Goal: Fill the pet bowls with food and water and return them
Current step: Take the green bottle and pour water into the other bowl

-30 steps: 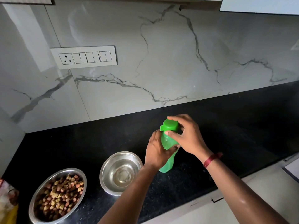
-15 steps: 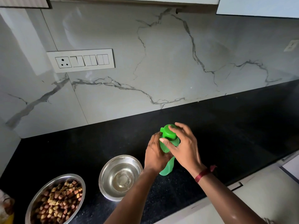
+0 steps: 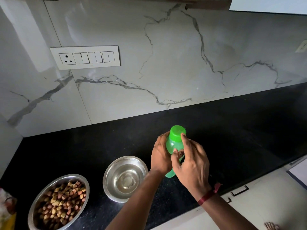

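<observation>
A green plastic bottle (image 3: 174,145) with its green cap (image 3: 177,132) on stands upright on the black counter (image 3: 232,130). My left hand (image 3: 160,155) grips the bottle's body from the left. My right hand (image 3: 191,161) is at the bottle's right side with loosely spread fingers; its index fingertip touches the cap's lower edge. Left of the bottle stands a steel bowl (image 3: 125,178) holding water. Further left, a second steel bowl (image 3: 59,202) is full of brown and tan kibble.
A pet food bag (image 3: 6,211) shows at the bottom left edge. The marble wall carries a switch panel (image 3: 85,57). White cabinet fronts (image 3: 259,206) run below the counter edge. A bare foot (image 3: 272,226) shows on the floor at bottom right.
My right hand has come off the top of the cap and slid down to the bottle's right side, leaving the cap top uncovered. My left hand stays round the bottle.
</observation>
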